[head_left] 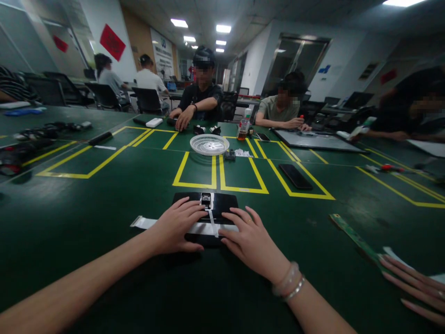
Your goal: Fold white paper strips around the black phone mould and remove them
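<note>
A flat black panel [225, 202] lies on the green table in front of me, with a small metallic rectangular part [206, 200] near its top middle. Across the panel runs a white ribbon strip [142, 223], its end sticking out at the left, and a narrow pale strip [212, 218] crosses it upright. My left hand [179, 225] rests on the panel's left side, fingers spread. On the right side lies my right hand [248, 236], its fingers apart over the panel and the white strip. Both hands are flat and grasp nothing visible.
Beyond the panel are a white round basket [209, 144], a bottle [243, 125] and a black phone [295, 176]. At right, another person's hand [413, 283] is beside a long green board [354, 235]. Several people sit around the table [156, 287].
</note>
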Available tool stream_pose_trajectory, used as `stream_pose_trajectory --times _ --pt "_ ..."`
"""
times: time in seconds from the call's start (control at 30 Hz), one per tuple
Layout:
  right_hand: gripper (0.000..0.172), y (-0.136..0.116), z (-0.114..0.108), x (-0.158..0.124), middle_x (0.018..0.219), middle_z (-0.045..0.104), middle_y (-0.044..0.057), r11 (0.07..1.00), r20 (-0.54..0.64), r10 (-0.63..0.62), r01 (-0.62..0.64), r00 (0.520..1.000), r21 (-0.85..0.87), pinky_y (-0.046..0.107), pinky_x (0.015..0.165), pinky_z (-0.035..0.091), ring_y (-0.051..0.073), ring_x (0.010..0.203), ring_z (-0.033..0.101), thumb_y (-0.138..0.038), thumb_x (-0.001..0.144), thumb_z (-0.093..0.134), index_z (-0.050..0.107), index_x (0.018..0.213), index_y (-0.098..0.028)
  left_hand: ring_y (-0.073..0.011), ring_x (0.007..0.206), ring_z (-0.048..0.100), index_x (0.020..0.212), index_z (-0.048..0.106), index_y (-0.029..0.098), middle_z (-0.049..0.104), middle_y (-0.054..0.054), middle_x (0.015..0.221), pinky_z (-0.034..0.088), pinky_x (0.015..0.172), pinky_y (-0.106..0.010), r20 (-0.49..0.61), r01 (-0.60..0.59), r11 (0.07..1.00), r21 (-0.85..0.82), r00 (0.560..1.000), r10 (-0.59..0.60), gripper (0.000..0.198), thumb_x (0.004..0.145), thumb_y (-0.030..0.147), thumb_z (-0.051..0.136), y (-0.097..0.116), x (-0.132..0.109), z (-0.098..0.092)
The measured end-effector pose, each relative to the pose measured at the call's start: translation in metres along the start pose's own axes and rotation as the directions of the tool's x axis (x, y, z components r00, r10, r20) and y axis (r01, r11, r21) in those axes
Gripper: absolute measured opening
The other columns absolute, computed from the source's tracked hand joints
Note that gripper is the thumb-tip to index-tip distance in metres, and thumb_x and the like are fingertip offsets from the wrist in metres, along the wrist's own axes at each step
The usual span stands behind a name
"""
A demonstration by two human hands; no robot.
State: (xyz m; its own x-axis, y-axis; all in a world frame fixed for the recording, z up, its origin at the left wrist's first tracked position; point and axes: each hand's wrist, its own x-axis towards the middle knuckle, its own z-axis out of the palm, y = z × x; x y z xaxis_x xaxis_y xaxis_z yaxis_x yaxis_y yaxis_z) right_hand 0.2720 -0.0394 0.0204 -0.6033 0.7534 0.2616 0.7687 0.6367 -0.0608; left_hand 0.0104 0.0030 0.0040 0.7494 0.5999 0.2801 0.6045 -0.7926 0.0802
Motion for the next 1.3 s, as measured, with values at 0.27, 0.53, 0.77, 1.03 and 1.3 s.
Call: stream_pose_trajectory --times 0.27,0.53,0.77,1.03,1.3 --pt "0.026 0.0 -0.002 0.0 0.142 0.055 0.004 1.0 -0.097 -0.003 0.004 0.995 0.008 0.056 0.114 0.025 0.027 0.134 0.044 -0.035 0.097 0.053 0.065 0.12 -0.034 -0.0319 0.134 0.043 0.146 0.042 0.017 0.047 -0.012 0.144 0.017 0.12 -0.053 0.097 0.042 0.998 -0.045 0.995 -0.037 0.086 0.078 0.059 0.075 0.0 0.006 0.0" --pt "0.035 0.018 -0.006 0.0 0.137 0.058 0.008 0.991 -0.288 0.13 -0.112 0.949 0.076 0.053 0.109 0.032 0.027 0.128 0.049 -0.026 0.096 0.051 0.059 0.131 -0.029 -0.0328 0.126 0.048 0.136 0.053 0.021 0.055 -0.011 0.132 0.018 0.117 -0.059 -0.032 0.076 0.996 -0.04 0.996 -0.078 0.073 0.074 0.05 0.079 -0.021 -0.002 -0.02" --pt "0.033 0.021 -0.004 0.0 0.132 0.061 0.008 0.988 -0.268 0.12 -0.091 0.956 0.121 0.05 0.105 0.037 0.027 0.123 0.052 -0.026 0.096 0.053 0.061 0.128 -0.028 -0.0378 0.121 0.049 0.122 0.064 0.016 0.056 -0.016 0.128 0.018 0.112 -0.065 -0.203 0.352 0.915 0.195 0.928 -0.314 0.059 0.083 0.06 0.064 -0.1 -0.036 -0.041" --pt "0.026 0.023 0.0 0.0 0.123 0.066 0.006 0.983 -0.191 0.118 -0.088 0.974 0.16 0.049 0.104 0.038 0.024 0.117 0.056 -0.024 0.095 0.056 0.067 0.117 -0.028 -0.0434 0.123 0.044 0.093 0.073 0.01 0.061 -0.009 0.069 0.025 0.083 -0.055 -0.463 0.711 0.703 0.003 0.624 -0.629 0.067 0.071 0.071 0.057 -0.205 -0.131 -0.06" --pt "0.021 0.023 0.003 0.001 0.111 0.071 0.004 0.983 -0.087 0.107 -0.092 0.99 0.162 0.044 0.097 0.044 0.022 0.106 0.061 -0.025 0.095 0.057 0.07 0.111 -0.026 -0.0569 0.111 0.048 0.077 0.069 0.008 0.058 -0.014 0.064 0.035 0.072 -0.055 -0.278 0.989 0.146 -0.028 0.132 -0.952 0.08 0.059 0.084 0.055 -0.218 -0.171 -0.075"
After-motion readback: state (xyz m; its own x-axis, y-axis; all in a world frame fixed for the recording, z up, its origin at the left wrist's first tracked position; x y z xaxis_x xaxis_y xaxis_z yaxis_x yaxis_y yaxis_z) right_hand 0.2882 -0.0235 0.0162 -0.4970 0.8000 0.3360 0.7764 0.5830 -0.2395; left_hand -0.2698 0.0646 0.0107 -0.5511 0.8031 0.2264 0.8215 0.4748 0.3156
